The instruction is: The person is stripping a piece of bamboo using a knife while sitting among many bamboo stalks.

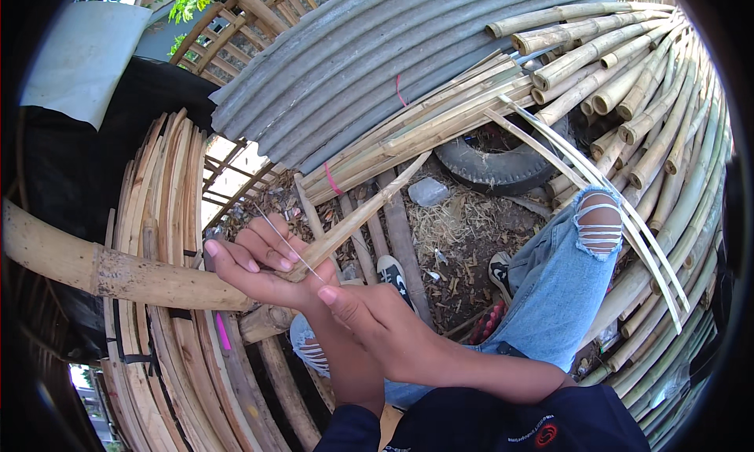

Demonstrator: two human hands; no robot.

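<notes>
My left hand (271, 259), palm turned up, has its fingers curled against the lower end of a split bamboo piece (357, 222). The piece slants up and to the right, tapering toward its far end. A thin pale strand (275, 230), wire or string, crosses the left fingers and runs down to my right thumb. My right hand (375, 322) is closed beside the left wrist, its thumb at the strand's lower end. Its other fingers are mostly hidden, and I cannot tell whether the strand goes around the bamboo.
Split bamboo slats (161, 193) stand bundled at left, by a thick bamboo pole (157, 279). Corrugated sheets (377, 51), a tire (491, 168) and stacked bamboo poles (628, 98) lie ahead and right. Pale strips (636, 216) cross beside my right knee (601, 216). Shoes rest on littered ground.
</notes>
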